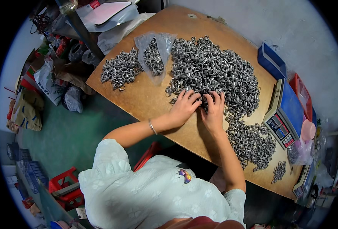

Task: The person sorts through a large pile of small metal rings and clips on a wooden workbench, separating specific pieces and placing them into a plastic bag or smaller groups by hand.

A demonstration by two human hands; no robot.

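Observation:
A large heap of silvery-grey metal rings (214,65) covers the middle of the brown table. At its near edge my left hand (184,108) rests with the fingers spread and their tips among the rings. Close by on the right, my right hand (214,112) also reaches into the heap's edge, fingers stretched out and apart. The thumbs of both hands point toward each other with a small gap between them. Rings under the fingertips are partly hidden, and neither hand shows a ring clearly gripped.
A smaller ring pile (121,68) lies left, beside a clear plastic bag (162,57) partly over more rings. Another ring pile (253,145) is at the right. A blue-topped digital scale (285,114), blue tray (272,61) and red tray (302,95) line the right edge.

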